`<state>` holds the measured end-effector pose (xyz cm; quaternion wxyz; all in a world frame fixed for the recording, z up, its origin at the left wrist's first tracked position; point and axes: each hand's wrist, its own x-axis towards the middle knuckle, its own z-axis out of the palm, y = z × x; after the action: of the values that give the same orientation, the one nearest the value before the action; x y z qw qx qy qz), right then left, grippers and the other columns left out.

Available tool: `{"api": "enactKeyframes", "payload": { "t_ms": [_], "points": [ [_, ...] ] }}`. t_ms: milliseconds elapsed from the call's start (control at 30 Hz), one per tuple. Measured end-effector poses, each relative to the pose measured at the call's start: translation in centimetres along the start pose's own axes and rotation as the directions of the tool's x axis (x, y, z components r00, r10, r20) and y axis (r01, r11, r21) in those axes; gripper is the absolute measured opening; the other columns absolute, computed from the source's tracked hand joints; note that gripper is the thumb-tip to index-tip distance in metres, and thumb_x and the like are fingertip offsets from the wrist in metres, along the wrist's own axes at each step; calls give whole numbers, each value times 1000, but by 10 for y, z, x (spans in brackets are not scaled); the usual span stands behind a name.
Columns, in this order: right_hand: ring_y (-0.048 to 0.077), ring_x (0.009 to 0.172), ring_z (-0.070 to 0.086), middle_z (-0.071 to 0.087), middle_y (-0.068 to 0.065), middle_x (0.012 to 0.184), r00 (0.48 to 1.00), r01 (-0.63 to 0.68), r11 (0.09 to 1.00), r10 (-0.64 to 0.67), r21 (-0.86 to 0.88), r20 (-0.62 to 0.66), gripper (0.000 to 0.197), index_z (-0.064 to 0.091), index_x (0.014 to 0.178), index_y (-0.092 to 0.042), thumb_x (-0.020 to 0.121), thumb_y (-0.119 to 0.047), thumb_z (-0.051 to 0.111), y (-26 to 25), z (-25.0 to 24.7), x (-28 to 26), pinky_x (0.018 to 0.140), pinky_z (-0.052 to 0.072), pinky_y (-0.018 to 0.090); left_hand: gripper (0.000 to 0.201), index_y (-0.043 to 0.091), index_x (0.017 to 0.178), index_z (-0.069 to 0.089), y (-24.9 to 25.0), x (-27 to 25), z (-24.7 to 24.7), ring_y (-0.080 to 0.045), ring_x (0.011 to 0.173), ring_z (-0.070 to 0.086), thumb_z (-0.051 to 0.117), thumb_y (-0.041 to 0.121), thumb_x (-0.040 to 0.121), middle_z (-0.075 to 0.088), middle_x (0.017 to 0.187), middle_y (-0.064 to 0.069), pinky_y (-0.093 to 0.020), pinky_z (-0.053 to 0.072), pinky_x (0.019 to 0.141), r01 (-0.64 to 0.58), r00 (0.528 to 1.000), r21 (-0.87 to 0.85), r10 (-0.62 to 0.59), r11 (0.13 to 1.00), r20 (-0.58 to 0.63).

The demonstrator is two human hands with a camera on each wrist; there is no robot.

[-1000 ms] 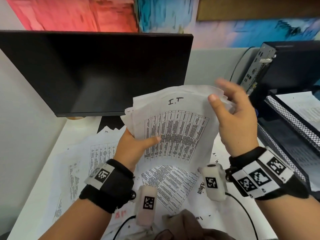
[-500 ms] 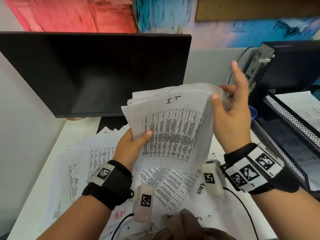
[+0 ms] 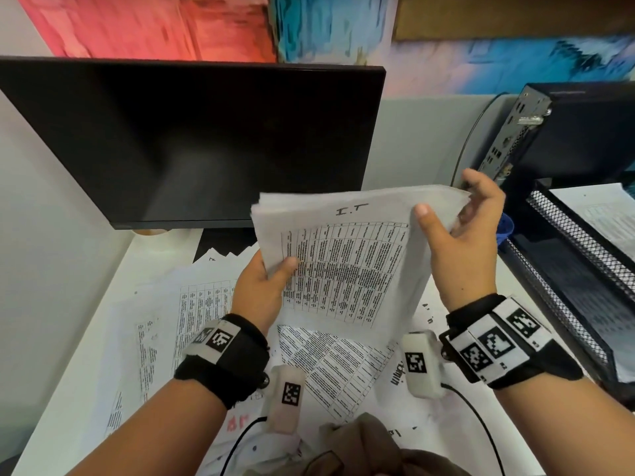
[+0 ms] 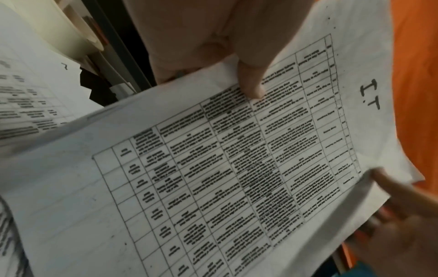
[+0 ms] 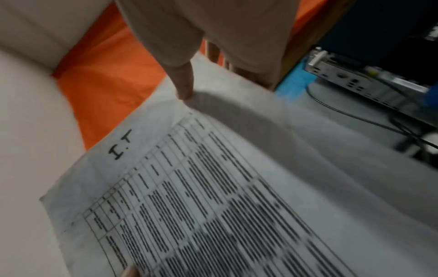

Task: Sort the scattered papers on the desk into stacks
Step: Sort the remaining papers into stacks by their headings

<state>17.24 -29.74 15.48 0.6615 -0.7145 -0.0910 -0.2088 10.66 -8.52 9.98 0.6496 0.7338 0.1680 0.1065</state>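
Observation:
A bundle of printed table sheets, headed "I.T" by hand, is held up over the desk in front of the monitor. My left hand grips its left edge, thumb on the front sheet and fingers hidden behind. My right hand pinches the upper right corner, with the thumb on the front of the bundle and curled fingers behind. More printed sheets lie scattered and overlapping on the white desk below.
A dark monitor stands just behind the bundle. At the right are a black mesh tray holding a sheet and a computer case with cables. A brown cloth lies at the near edge.
The right hand's fingers, stretched upward before, now curl behind the bundle's upper right corner. The fanned sheets have drawn into a tighter bundle. The left hand keeps its grip.

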Motion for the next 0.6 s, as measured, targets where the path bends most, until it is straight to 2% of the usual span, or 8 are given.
{"api": "enactKeyframes", "payload": {
  "t_ms": [133, 167, 267, 333, 400, 500, 533, 600],
  "points": [
    [1, 104, 59, 62, -13, 112, 956, -252, 967, 254, -28, 147, 33, 48, 123, -21, 92, -20, 58, 26, -2, -24, 96, 48, 33, 32, 33, 125, 52, 3, -5, 0, 12, 99, 59, 55, 23, 95, 65, 112, 20, -11, 42, 78, -16, 999, -140, 10, 990, -42],
    [0, 103, 58, 61, -15, 111, 944, -280, 958, 285, -53, 166, 34, 47, 127, -21, 94, -21, 54, 32, 0, -32, 96, 46, 31, 32, 34, 125, 51, 5, -7, 1, 12, 99, 59, 54, 24, 95, 65, 112, 20, -11, 44, 79, -12, 999, -160, 7, 987, -36],
    [-18, 93, 52, 54, -26, 103, 950, -277, 960, 278, -29, 142, 31, 44, 128, -19, 98, -12, 44, 34, 6, -45, 87, 40, 7, 21, 38, 116, 52, 11, -11, 4, 1, 105, 62, 49, 31, 97, 66, 114, 16, -25, 48, 89, -19, 999, -170, 11, 985, -48],
    [-22, 91, 50, 53, -27, 102, 975, -198, 979, 202, -47, 89, 24, 44, 116, -24, 98, -8, 42, 30, 8, -45, 79, 38, 0, 15, 32, 112, 50, 19, -16, 8, -2, 99, 63, 43, 32, 99, 66, 110, 12, -22, 50, 83, -45, 997, -178, 34, 983, -66],
    [-18, 88, 51, 54, -21, 98, 991, -126, 991, 128, -51, 47, 18, 44, 108, -20, 97, -6, 42, 28, 6, -44, 77, 39, 3, 13, 37, 110, 46, 24, -23, 12, -1, 99, 61, 38, 33, 101, 63, 109, 14, -15, 46, 76, -88, 994, -173, 76, 981, -74],
    [-12, 91, 53, 55, -15, 102, 986, -144, 988, 149, -58, 79, 20, 43, 112, -19, 96, -7, 46, 32, 4, -52, 78, 42, 7, 22, 54, 108, 38, 17, -29, 19, 10, 102, 54, 39, 33, 100, 57, 108, 29, -16, 42, 84, -104, 993, -178, 93, 978, -68],
    [-11, 92, 53, 56, -16, 104, 974, -193, 978, 201, -79, 103, 24, 43, 115, -22, 95, -8, 48, 37, 3, -56, 78, 43, 9, 24, 54, 110, 37, 13, -30, 20, 11, 102, 53, 41, 33, 100, 56, 109, 30, -17, 42, 85, -88, 995, -163, 79, 983, -63],
    [-12, 94, 54, 57, -18, 106, 937, -305, 944, 321, -126, 138, 32, 45, 124, -24, 95, -9, 49, 47, 1, -63, 79, 44, 10, 24, 43, 120, 38, 2, -27, 19, 8, 103, 55, 43, 30, 99, 57, 113, 23, -23, 44, 88, -63, 997, -141, 56, 988, -50]
  ]
}}
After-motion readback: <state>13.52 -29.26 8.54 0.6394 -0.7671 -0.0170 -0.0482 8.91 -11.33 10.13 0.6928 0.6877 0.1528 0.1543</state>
